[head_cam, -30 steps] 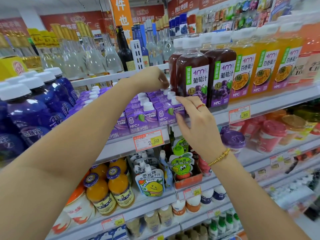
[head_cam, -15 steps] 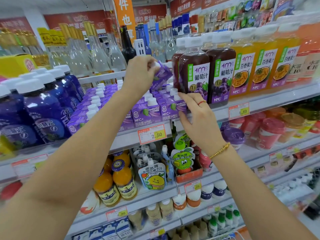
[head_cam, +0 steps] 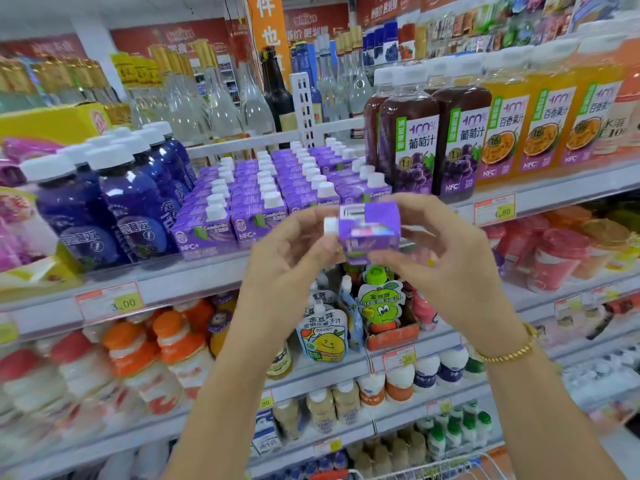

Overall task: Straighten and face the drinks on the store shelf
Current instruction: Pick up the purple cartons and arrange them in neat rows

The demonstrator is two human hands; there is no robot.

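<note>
A small purple juice carton (head_cam: 369, 230) with a white cap is held in front of the shelf, tipped on its side with the cap pointing left. My left hand (head_cam: 294, 251) pinches its cap end and my right hand (head_cam: 440, 251) grips its right side. Behind it, rows of the same purple cartons (head_cam: 263, 199) with white caps stand on the shelf (head_cam: 180, 289). The carton's front label is blurred.
Blue bottles (head_cam: 135, 206) stand left of the cartons; dark grape juice bottles (head_cam: 412, 140) and orange juice bottles (head_cam: 540, 129) stand to the right. Glass bottles (head_cam: 214, 98) fill the back. Pouches (head_cam: 323, 330) and small bottles sit on lower shelves.
My left hand lifted a purple carton out of the back rows and brought it down in front of the shelf. My right hand left the front cartons and took hold of it too.
</note>
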